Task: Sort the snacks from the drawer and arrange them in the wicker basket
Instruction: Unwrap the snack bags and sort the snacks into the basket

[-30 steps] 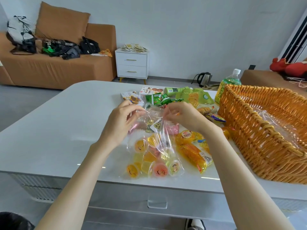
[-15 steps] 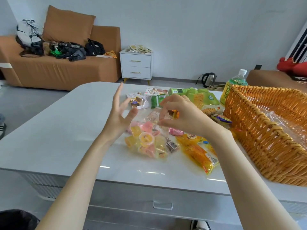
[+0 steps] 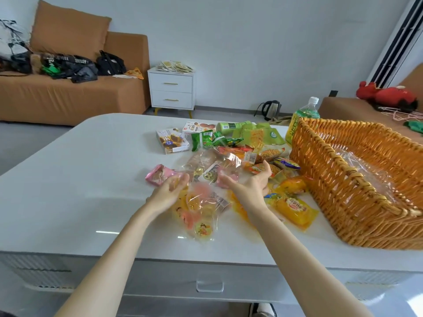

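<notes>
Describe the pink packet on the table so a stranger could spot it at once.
Start at the wicker basket on the right of the table, then cross the snack pile to its left edge. The pink packet lies there, next to the left hand. It is the leftmost snack, a flat pink wrapper.

bright, even light | small glare spots on table (image 3: 68, 179) | hands (image 3: 170, 191) (image 3: 248, 188) motion-blurred (moderately) | frame edges bowed

Orange wicker basket (image 3: 343, 179); blurry, perhaps pink-yellow bag (image 3: 201, 209).
</notes>
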Demonstrator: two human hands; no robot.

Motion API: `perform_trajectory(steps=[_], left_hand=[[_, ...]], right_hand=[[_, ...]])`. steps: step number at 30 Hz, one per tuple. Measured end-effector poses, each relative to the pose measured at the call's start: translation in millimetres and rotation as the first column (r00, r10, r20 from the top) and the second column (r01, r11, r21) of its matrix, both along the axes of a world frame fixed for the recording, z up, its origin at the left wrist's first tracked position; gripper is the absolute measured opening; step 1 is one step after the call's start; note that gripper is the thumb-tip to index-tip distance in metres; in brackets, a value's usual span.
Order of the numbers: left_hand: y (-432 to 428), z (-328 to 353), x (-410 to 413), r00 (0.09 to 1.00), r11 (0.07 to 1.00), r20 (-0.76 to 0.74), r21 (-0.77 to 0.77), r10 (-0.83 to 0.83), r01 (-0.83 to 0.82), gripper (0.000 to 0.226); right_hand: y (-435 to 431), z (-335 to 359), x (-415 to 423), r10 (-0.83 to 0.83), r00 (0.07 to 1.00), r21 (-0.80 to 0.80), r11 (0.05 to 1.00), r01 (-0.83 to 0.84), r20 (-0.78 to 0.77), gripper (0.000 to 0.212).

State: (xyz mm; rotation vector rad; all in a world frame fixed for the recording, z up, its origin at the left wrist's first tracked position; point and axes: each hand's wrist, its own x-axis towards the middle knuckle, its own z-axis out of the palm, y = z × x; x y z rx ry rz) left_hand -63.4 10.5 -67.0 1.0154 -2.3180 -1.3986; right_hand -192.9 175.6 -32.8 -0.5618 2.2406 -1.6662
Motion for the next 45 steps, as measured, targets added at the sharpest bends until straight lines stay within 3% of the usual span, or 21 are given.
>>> perform_trajectory(steps=[3,6,9,10,15,17,19,21,22,24,26,29,31,37,39,42,45], left_hand=[[-5.2,-15.8,-1.3,0.996,0.996,-0.005,-0.008,0.084,-0.084,0.109],[-1.3,-15.3,-6.8,0.998,0.996,-0.033,-0.065,0.062,-0.064,0.102],[-0.5,-7.8,-1.5,0.995,0.989,-0.085,-0.136,0.052,-0.063,0.091],[-3.7,-3.2,2.8,0.992,0.985,-0.114,-0.158,0.057,-0.075,0.086],[-21.4,18.7,23.5,0.952,0.904,-0.182,-0.311,0.247,-0.294,0.042],[-17.5,19.6,23.8,0.945,0.886,-0.208,-0.342,0.252,-0.312,0.037],[-0.5,20.7,18.0,0.937,0.881,-0.245,-0.344,0.249,-0.324,0.038],[24.9,25.2,8.2,0.941,0.821,-0.289,-0.484,0.176,-0.303,0.047],[38.5,28.2,2.5,0.964,0.778,-0.241,-0.582,0.110,-0.235,0.058],[61.9,28.5,-7.6,0.999,0.705,-0.002,-0.708,0.038,-0.028,0.074],[73.3,16.2,-12.8,0.976,0.639,0.214,-0.756,0.041,0.139,0.078],[73.3,-3.3,-10.0,0.936,0.513,0.350,-0.812,0.045,0.279,0.061],[69.7,-7.8,-6.3,0.897,0.446,0.432,-0.823,0.089,0.352,0.077],[49.2,2.5,2.4,0.794,0.434,0.571,-0.781,0.208,0.448,0.076],[44.5,5.0,6.1,0.766,0.470,0.606,-0.752,0.214,0.463,0.076],[44.1,9.8,-0.9,0.815,0.578,0.558,-0.721,0.155,0.383,0.075],[58.3,23.9,-19.8,0.885,0.608,0.458,-0.727,0.084,0.319,0.082]], right_hand=[[0.4,0.6,7.0,0.122,0.973,0.004,0.992,-0.125,0.194,0.118],[-3.5,-0.3,10.5,0.255,0.959,0.124,0.955,-0.270,0.123,0.066],[-7.5,-3.9,15.2,0.307,0.950,0.108,0.944,-0.311,0.055,0.014],[-9.3,-4.7,16.9,0.302,0.951,0.082,0.948,-0.306,0.063,0.006],[-19.6,-5.3,36.0,0.445,0.853,-0.019,0.889,-0.457,0.274,0.008],[-19.7,-4.0,38.1,0.475,0.838,0.027,0.866,-0.499,0.268,0.014],[-16.0,0.2,30.1,0.452,0.878,0.127,0.872,-0.472,0.158,0.018],[-6.1,4.6,13.6,0.397,0.918,0.221,0.896,-0.385,-0.012,0.016],[0.7,6.8,3.8,0.347,0.930,0.255,0.916,-0.309,-0.119,0.015],[18.1,9.7,-13.2,0.262,0.900,0.367,0.922,-0.126,-0.349,0.022],[38.4,5.0,-28.6,0.349,0.819,0.634,0.773,0.024,-0.456,0.046],[60.2,-8.7,-43.0,0.435,0.881,0.881,0.472,-0.046,-0.187,0.082],[65.2,-20.5,-48.2,0.424,0.893,0.899,0.434,-0.053,-0.152,0.085],[52.4,-33.9,-40.1,0.488,0.834,0.841,0.538,-0.056,-0.256,0.083],[47.7,-32.3,-35.6,0.505,0.820,0.822,0.564,-0.077,-0.269,0.080],[47.4,-18.9,-37.9,0.450,0.832,0.706,0.700,-0.104,-0.324,0.065],[52.1,-8.4,-62.2,0.280,0.754,0.539,0.834,0.115,-0.595,0.040]])
